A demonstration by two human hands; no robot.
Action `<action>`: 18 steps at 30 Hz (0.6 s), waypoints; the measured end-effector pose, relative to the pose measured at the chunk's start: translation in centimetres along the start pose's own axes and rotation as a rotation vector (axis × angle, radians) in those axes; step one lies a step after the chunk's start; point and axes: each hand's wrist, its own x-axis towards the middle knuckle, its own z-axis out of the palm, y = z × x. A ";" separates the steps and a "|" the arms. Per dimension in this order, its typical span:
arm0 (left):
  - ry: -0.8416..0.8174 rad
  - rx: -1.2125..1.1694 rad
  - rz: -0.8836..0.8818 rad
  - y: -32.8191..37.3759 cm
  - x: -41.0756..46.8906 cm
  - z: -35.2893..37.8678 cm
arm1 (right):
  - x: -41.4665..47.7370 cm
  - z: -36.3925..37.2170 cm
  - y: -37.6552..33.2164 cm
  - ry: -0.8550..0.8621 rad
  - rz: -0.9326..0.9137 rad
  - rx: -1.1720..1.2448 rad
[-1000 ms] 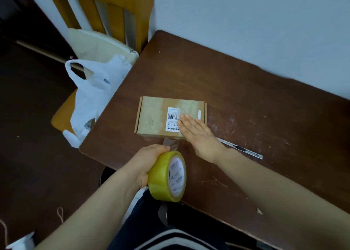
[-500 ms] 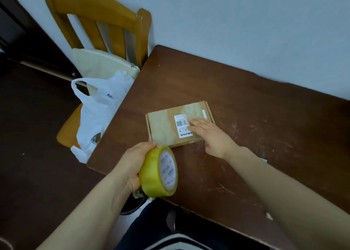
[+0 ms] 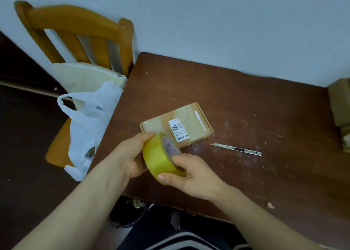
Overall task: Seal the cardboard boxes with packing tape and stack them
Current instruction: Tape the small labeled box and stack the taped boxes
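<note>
On the dark brown wooden table [image 3: 246, 90] lie one flat labelled cardboard box [image 3: 189, 117] and, near it, one slim silver utility knife [image 3: 236, 149]. The right hand [image 3: 193, 176], flat on that box a moment ago, now joins the left hand [image 3: 130, 155], both curled round the one yellow packing-tape roll [image 3: 155, 159] before the box.

One tape roll [image 3: 157, 159], one knife [image 3: 236, 149]
</note>
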 end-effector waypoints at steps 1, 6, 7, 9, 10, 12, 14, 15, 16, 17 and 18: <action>0.027 0.126 0.032 0.4 0.2 -0.3 | -0.1 -0.1 -0.3 0.029 0.037 0.074; 0.067 0.184 0.252 2.9 2.3 -0.5 | 0.7 -0.2 -1.1 0.179 0.200 0.368; 0.099 0.162 0.297 3.9 3.0 -0.5 | 0.6 -0.1 -1.3 0.200 0.239 0.437; 0.189 0.137 0.370 6.1 4.5 -0.9 | -0.1 0.1 -1.4 0.248 0.323 0.521; 0.245 0.162 0.412 7.0 5.3 -1.2 | -0.6 0.1 -1.3 0.274 0.356 0.539; 0.305 0.222 0.501 7.4 6.8 -1.5 | -1.3 0.2 -1.3 0.320 0.411 0.544; 0.278 0.243 0.541 6.7 8.0 -1.2 | -1.4 0.5 -1.1 0.351 0.459 0.439; 0.268 0.239 0.544 6.3 8.6 -1.1 | -1.2 0.7 -1.1 0.352 0.486 0.372; 0.272 0.234 0.543 5.9 9.1 -1.0 | -1.0 1.0 -1.1 0.350 0.512 0.321; 0.286 0.232 0.535 5.6 9.7 -1.1 | -0.8 1.3 -1.1 0.344 0.538 0.285; 0.297 0.232 0.523 5.4 10.1 -1.2 | -0.6 1.5 -1.1 0.337 0.558 0.253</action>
